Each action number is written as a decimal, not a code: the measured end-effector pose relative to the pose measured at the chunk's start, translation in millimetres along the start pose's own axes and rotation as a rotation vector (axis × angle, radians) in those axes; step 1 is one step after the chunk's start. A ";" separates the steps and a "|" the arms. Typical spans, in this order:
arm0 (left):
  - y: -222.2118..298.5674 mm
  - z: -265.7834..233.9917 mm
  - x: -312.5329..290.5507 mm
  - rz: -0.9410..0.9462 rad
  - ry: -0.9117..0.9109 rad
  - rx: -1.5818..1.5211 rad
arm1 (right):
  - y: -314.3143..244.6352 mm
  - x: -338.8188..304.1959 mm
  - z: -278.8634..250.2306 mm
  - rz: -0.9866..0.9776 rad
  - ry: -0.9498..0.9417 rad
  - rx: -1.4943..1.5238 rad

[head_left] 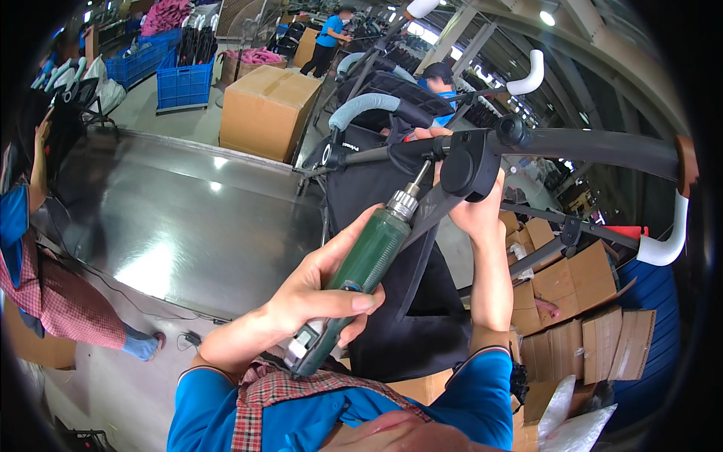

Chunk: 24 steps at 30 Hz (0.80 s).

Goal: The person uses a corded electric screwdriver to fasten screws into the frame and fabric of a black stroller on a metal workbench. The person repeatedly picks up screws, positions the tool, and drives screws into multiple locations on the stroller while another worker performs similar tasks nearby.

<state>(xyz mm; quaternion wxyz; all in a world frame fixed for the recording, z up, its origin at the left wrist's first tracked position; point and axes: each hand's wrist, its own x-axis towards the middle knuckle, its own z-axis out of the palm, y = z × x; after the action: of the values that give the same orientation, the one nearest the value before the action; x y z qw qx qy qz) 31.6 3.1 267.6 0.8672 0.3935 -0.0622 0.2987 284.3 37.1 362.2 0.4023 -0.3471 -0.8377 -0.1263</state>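
Note:
My left hand (pixel 324 282) is wrapped round a green electric screwdriver (pixel 369 252), which slants up to the right. Its bit meets the underside of a dark joint on a stroller frame (pixel 625 151), beside a round black hinge (pixel 468 166). Behind that hinge my right hand (pixel 482 207) grips the stroller frame; some of its fingers are hidden by the joint. Black stroller fabric (pixel 407 339) hangs below the tubes. Over the far part of the frame curves a grey-covered bar (pixel 365 109).
A shiny metal table (pixel 188 218) stretches to the left, with a large cardboard box (pixel 267 109) beyond it. Blue crates (pixel 184 83) stand farther back. Cardboard boxes (pixel 572 290) pile up at the right. One person (pixel 53 279) stands at the left; others work beyond the frame.

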 end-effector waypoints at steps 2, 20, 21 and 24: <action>-6.9 -4.7 5.6 -0.018 -0.037 -0.034 | 5.5 -6.4 -0.3 0.017 0.033 0.010; -157.9 -208.3 -166.5 -0.125 1.179 -0.070 | 134.8 -356.0 -93.6 0.937 0.786 0.119; -177.1 -229.7 -185.9 -0.219 1.192 -0.193 | 156.7 -380.2 -65.6 1.014 0.627 0.402; -211.1 -224.0 -207.4 -0.217 1.213 -0.388 | 175.9 -370.6 14.9 1.147 0.070 0.652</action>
<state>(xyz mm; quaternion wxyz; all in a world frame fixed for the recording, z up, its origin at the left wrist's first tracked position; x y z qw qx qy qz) -46.0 -41.0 -92.6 0.8291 -0.0051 0.4261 0.3619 557.0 -5.6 58.4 0.5173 -0.5944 -0.5017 0.3570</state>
